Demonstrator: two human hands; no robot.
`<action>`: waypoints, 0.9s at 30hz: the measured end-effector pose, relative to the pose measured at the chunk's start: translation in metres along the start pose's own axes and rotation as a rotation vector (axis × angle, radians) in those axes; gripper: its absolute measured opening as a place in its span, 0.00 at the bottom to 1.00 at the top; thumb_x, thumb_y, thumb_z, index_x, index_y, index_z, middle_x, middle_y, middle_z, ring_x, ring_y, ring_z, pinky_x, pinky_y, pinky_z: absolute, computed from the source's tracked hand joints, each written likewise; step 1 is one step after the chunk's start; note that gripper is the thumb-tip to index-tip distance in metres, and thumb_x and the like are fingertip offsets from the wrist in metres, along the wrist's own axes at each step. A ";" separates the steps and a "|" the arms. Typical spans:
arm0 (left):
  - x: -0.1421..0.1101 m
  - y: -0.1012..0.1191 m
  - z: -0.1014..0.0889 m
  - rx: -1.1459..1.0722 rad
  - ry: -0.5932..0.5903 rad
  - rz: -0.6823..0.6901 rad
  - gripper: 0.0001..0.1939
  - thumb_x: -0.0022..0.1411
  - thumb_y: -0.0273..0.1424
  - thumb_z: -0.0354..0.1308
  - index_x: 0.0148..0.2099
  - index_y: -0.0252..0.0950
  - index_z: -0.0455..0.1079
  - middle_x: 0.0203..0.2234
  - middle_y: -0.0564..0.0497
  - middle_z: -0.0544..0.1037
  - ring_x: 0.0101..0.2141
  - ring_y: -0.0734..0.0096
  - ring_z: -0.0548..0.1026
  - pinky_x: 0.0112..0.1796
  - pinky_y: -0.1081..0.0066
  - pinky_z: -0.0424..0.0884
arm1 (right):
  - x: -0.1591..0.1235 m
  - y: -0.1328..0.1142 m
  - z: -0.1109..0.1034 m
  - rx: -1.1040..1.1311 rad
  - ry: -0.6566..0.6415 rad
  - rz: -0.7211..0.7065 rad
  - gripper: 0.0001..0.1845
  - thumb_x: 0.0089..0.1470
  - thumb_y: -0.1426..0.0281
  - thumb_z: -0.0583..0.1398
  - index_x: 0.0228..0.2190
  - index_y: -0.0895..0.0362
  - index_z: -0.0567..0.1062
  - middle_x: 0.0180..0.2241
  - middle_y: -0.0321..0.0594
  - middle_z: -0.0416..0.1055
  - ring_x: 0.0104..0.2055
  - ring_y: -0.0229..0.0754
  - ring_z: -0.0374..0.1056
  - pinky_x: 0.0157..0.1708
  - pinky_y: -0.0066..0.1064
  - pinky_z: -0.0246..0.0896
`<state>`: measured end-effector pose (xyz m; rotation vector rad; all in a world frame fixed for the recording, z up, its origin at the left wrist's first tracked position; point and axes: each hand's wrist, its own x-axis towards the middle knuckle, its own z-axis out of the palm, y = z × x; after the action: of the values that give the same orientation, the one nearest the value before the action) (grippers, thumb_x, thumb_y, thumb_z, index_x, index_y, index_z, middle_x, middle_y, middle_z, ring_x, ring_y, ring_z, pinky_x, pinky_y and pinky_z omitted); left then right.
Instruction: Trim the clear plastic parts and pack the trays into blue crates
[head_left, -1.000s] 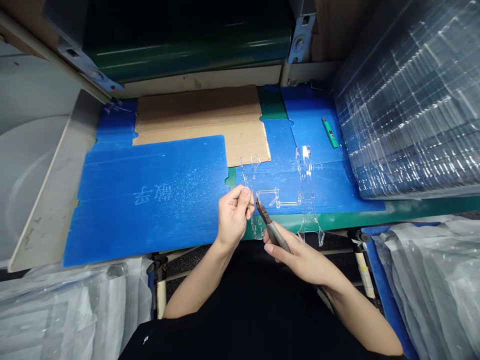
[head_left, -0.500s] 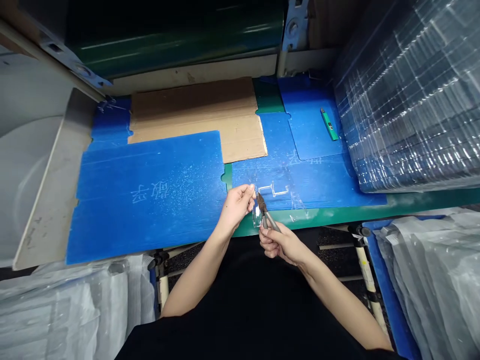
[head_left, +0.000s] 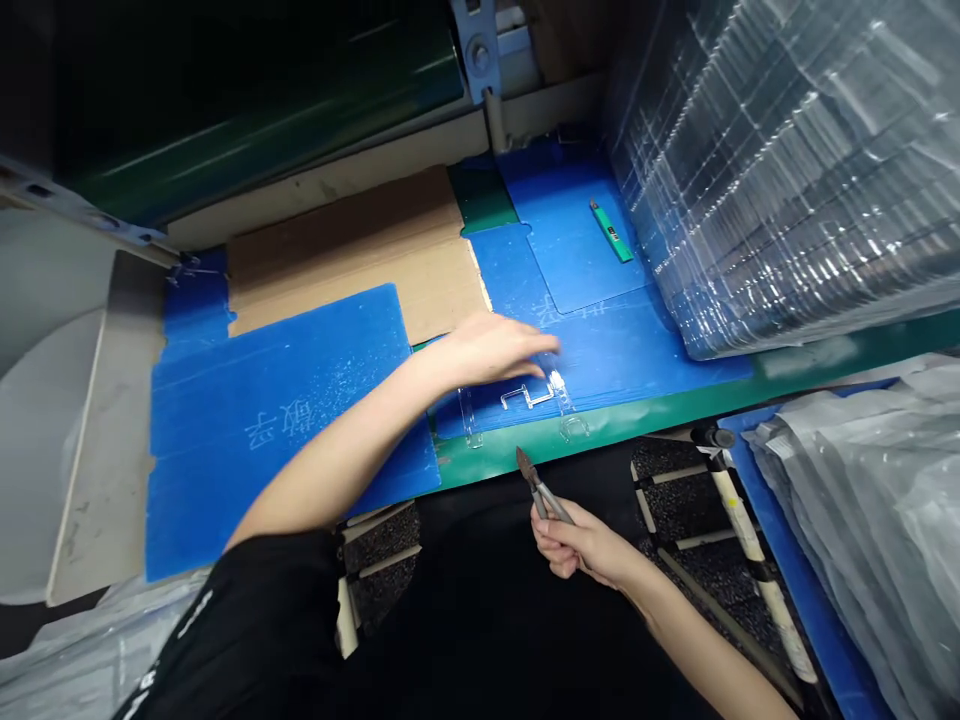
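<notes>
My left hand (head_left: pixel 499 348) reaches across over the blue sheet, its fingers stretched to the right and slightly blurred. Nothing shows between them. Just beyond its fingertips lies a clear plastic piece (head_left: pixel 574 427) with a curved end, on the bench's edge. A thin, bent clear plastic strip (head_left: pixel 529 396) rests below the hand, and another clear piece (head_left: pixel 471 420) is to its left, partly under the wrist. My right hand (head_left: pixel 566 542) is closed around the grey handles of a pair of cutting pliers (head_left: pixel 538 485). The pliers' dark jaws point up and left, in front of the bench edge.
Blue sheets (head_left: pixel 330 390) and a brown cardboard piece (head_left: pixel 337 260) cover the green bench. A green utility knife (head_left: pixel 611 232) lies at the back right. Beside it rises a tall plastic-wrapped stack (head_left: pixel 780 190). Bagged goods (head_left: pixel 855 490) stand at lower right.
My left hand has let go of the clear piece and moved right over the sheet. My right hand has drawn the pliers back from the work. The view has shifted.
</notes>
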<state>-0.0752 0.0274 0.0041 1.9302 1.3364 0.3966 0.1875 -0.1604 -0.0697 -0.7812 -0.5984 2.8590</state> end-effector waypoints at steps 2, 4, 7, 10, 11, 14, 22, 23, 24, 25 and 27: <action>0.041 0.011 0.012 -0.036 -0.267 0.082 0.15 0.47 0.23 0.79 0.32 0.44 0.79 0.24 0.55 0.77 0.23 0.68 0.68 0.28 0.68 0.48 | -0.002 0.001 -0.002 -0.032 0.003 -0.012 0.28 0.62 0.50 0.71 0.36 0.52 0.61 0.27 0.24 0.51 0.24 0.30 0.41 0.23 0.24 0.37; 0.065 0.019 0.021 0.004 -0.401 0.090 0.18 0.43 0.15 0.76 0.23 0.42 0.74 0.18 0.57 0.72 0.20 0.71 0.61 0.28 0.68 0.47 | -0.006 0.000 -0.002 -0.069 0.003 -0.025 0.28 0.62 0.50 0.70 0.37 0.52 0.62 0.27 0.24 0.51 0.25 0.30 0.42 0.23 0.24 0.39; 0.063 0.023 0.008 0.086 -0.420 0.091 0.20 0.46 0.15 0.75 0.20 0.41 0.69 0.15 0.58 0.67 0.18 0.73 0.53 0.28 0.68 0.48 | -0.012 -0.005 0.002 -0.137 0.015 -0.055 0.26 0.64 0.50 0.69 0.38 0.53 0.63 0.27 0.25 0.52 0.25 0.30 0.44 0.24 0.25 0.42; 0.026 0.026 -0.023 0.054 -0.326 0.106 0.16 0.61 0.28 0.72 0.24 0.41 0.71 0.16 0.56 0.68 0.17 0.71 0.57 0.26 0.69 0.51 | -0.015 -0.014 0.008 -0.210 0.042 -0.106 0.22 0.67 0.51 0.68 0.39 0.54 0.66 0.26 0.25 0.54 0.25 0.32 0.48 0.27 0.26 0.47; 0.009 0.027 -0.031 0.010 -0.280 0.094 0.17 0.67 0.33 0.69 0.26 0.40 0.72 0.17 0.54 0.70 0.18 0.71 0.61 0.26 0.69 0.53 | -0.014 -0.018 0.010 -0.237 0.063 -0.133 0.22 0.68 0.51 0.67 0.40 0.54 0.66 0.26 0.26 0.54 0.26 0.33 0.50 0.27 0.27 0.48; -0.041 0.026 -0.032 -0.252 -0.102 -0.036 0.20 0.75 0.43 0.61 0.30 0.39 0.70 0.20 0.51 0.76 0.18 0.73 0.68 0.25 0.73 0.61 | -0.008 -0.036 0.019 -0.374 0.152 -0.210 0.22 0.69 0.48 0.64 0.42 0.53 0.66 0.29 0.28 0.57 0.28 0.35 0.53 0.29 0.28 0.52; -0.116 0.010 0.036 -0.939 0.204 -0.215 0.24 0.68 0.51 0.69 0.35 0.36 0.71 0.18 0.52 0.77 0.15 0.78 0.68 0.19 0.78 0.61 | 0.001 -0.074 0.053 -0.828 0.205 -0.209 0.17 0.73 0.52 0.59 0.45 0.52 0.68 0.37 0.34 0.65 0.38 0.41 0.61 0.42 0.36 0.61; -0.120 0.010 0.039 -0.960 0.213 -0.215 0.24 0.68 0.51 0.69 0.35 0.36 0.71 0.18 0.52 0.77 0.15 0.78 0.69 0.19 0.79 0.61 | 0.002 -0.075 0.055 -0.850 0.202 -0.206 0.17 0.73 0.52 0.59 0.46 0.52 0.68 0.38 0.35 0.66 0.39 0.42 0.62 0.43 0.37 0.61; -0.123 0.010 0.042 -0.977 0.222 -0.212 0.23 0.69 0.50 0.69 0.35 0.35 0.71 0.18 0.51 0.77 0.15 0.79 0.69 0.19 0.79 0.61 | 0.002 -0.075 0.057 -0.867 0.206 -0.206 0.17 0.73 0.52 0.58 0.46 0.52 0.68 0.39 0.36 0.68 0.41 0.44 0.63 0.45 0.38 0.61; -0.126 0.010 0.043 -0.992 0.231 -0.206 0.23 0.70 0.50 0.69 0.35 0.35 0.71 0.18 0.51 0.78 0.16 0.79 0.69 0.20 0.79 0.62 | 0.003 -0.075 0.059 -0.879 0.212 -0.204 0.16 0.73 0.52 0.58 0.46 0.52 0.68 0.41 0.38 0.68 0.42 0.45 0.64 0.46 0.39 0.62; -0.130 0.008 0.045 -1.016 0.247 -0.188 0.22 0.71 0.48 0.68 0.35 0.35 0.71 0.19 0.51 0.78 0.16 0.79 0.69 0.20 0.79 0.63 | 0.005 -0.074 0.060 -0.893 0.218 -0.195 0.16 0.73 0.53 0.58 0.46 0.52 0.68 0.43 0.39 0.69 0.45 0.47 0.65 0.49 0.41 0.62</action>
<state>-0.0949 -0.1084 -0.0002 0.9228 1.1087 1.0076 0.1535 -0.1120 0.0059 -1.0220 -1.8272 2.2041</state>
